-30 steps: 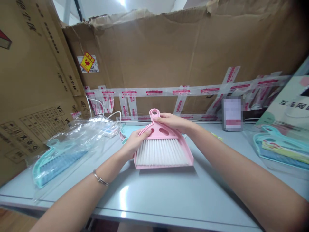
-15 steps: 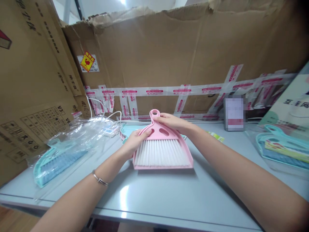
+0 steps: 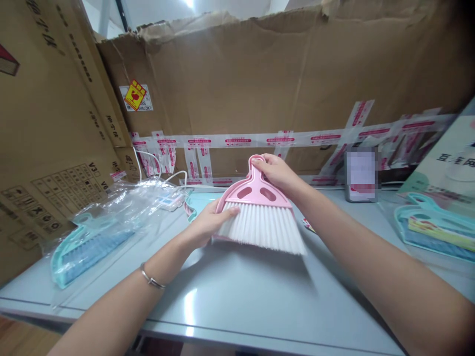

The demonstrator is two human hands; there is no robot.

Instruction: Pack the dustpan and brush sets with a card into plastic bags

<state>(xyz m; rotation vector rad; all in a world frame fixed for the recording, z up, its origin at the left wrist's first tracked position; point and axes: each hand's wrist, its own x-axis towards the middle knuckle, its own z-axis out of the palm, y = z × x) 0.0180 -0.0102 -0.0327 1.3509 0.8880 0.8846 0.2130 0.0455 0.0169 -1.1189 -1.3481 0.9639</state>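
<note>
A pink hand brush with white bristles lies against a pink dustpan, both held over the table. My right hand is closed round the brush handle near its hanging loop. My left hand grips the left side of the dustpan, its thumb resting on the bristles. The brush is turned so that its bristles stick out past the dustpan at lower right. Most of the dustpan is hidden behind the brush. Another turquoise dustpan lies behind, partly covered by my left hand and the pink set.
Turquoise brush sets in clear plastic lie at left and right. Crumpled clear plastic and white cables are at the back left. A phone-like device stands before the large cardboard box. Another box stands left.
The pink set has risen and shifted right. The brush has turned against the dustpan, its bristles now reaching beyond the pan's lower right. My right hand has moved up nearer the handle loop.
</note>
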